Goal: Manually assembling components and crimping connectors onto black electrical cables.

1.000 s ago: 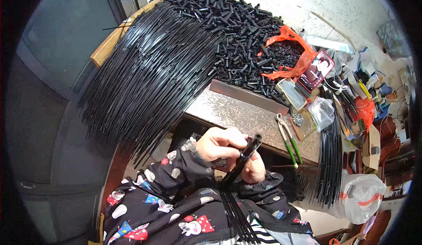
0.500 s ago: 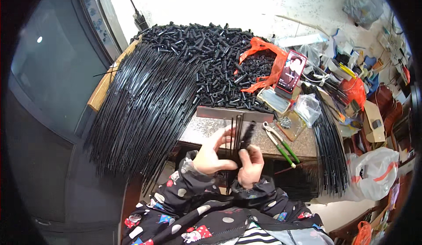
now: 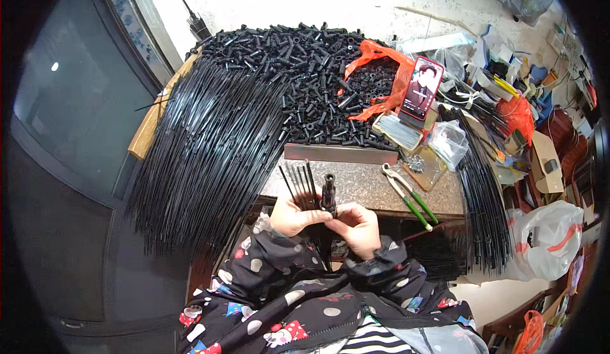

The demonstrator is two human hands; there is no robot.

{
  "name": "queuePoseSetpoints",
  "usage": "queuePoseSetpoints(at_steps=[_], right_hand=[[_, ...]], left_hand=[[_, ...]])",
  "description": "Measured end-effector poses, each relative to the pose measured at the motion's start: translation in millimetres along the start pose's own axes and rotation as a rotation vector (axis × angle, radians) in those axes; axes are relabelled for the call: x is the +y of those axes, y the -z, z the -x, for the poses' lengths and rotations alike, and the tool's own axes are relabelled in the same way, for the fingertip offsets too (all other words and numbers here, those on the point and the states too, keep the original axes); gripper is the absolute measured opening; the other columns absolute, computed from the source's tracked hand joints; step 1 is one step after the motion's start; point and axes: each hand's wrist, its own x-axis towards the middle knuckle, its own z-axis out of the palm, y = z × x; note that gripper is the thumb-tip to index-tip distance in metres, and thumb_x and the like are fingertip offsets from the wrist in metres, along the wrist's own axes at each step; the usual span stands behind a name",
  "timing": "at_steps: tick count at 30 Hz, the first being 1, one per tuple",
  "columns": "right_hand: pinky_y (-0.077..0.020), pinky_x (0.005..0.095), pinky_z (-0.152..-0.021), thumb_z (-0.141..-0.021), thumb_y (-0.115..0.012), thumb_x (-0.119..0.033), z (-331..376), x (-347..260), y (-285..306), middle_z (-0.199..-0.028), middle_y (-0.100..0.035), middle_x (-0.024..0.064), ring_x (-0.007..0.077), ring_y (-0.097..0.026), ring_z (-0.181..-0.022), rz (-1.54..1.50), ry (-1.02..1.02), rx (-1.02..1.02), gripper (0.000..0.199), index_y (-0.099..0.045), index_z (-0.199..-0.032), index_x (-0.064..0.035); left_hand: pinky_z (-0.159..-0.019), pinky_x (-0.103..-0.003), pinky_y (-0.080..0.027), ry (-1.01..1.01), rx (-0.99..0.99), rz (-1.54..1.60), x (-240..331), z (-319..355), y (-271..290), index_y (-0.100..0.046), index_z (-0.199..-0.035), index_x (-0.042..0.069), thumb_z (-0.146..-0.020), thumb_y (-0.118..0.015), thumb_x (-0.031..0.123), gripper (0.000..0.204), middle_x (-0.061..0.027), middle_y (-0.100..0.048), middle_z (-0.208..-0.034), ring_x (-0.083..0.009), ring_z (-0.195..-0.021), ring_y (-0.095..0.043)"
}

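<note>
My left hand [image 3: 291, 217] is closed round several thin black rods [image 3: 300, 182], whose upper ends fan out above the fingers. Between my two hands a black tubular fitting [image 3: 328, 192] stands upright, its round open end facing up. The thumb and fingers of my right hand [image 3: 359, 228] pinch it near its lower end, and my left thumb reaches against it too. Lower parts of the rods run down below my hands, partly hidden by the sleeves. A large heap of similar black fittings [image 3: 311, 77] lies on the table beyond.
A thick sheaf of long black rods [image 3: 203, 163] covers the left side. A metal bar [image 3: 340, 153] edges the heap. Green-handled pincers [image 3: 410, 195], a phone [image 3: 422, 88], a red plastic bag [image 3: 379, 50], a clear bag [image 3: 448, 144] and another rod bundle [image 3: 486, 208] lie to the right.
The rods have swung left and spread apart in my left hand. My right hand has brought the fitting, blurred before, upright between both hands. The view has shifted slightly.
</note>
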Motion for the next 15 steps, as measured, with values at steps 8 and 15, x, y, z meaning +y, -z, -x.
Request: queuePoseSetpoints(at_steps=[8, 15], right_hand=[[-0.0462, 0.0218, -0.067, -0.072, -0.066, 0.004, -0.4, -0.6, 4.9, -0.08, -0.062, 0.0039, 0.0065, -0.056, -0.073, 0.06, 0.004, -0.138, 0.013, -0.06, -0.084, 0.0016], [-0.0472, 0.0259, -0.075, -0.066, -0.067, 0.012, -8.3, 9.9, 15.0, -0.082, -0.058, 0.0028, 0.0105, -0.057, -0.081, -0.242, -0.132, -0.402, 0.024, -0.055, -0.081, -0.0029]], left_hand=[[-0.072, -0.032, -0.05, -0.062, -0.128, -0.016, 5.9, 2.9, 5.8, -0.061, -0.09, -0.003, -0.058, -0.075, 0.0, 0.035, -0.0096, -0.063, -0.083, -0.0211, -0.078, -0.062], [-0.064, -0.028, -0.044, -0.113, -0.427, 0.009, -3.3, -3.2, 18.8, -0.061, -0.084, -0.001, -0.057, -0.079, 0.008, 0.033, -0.0086, -0.06, -0.081, -0.0155, -0.071, -0.056]])
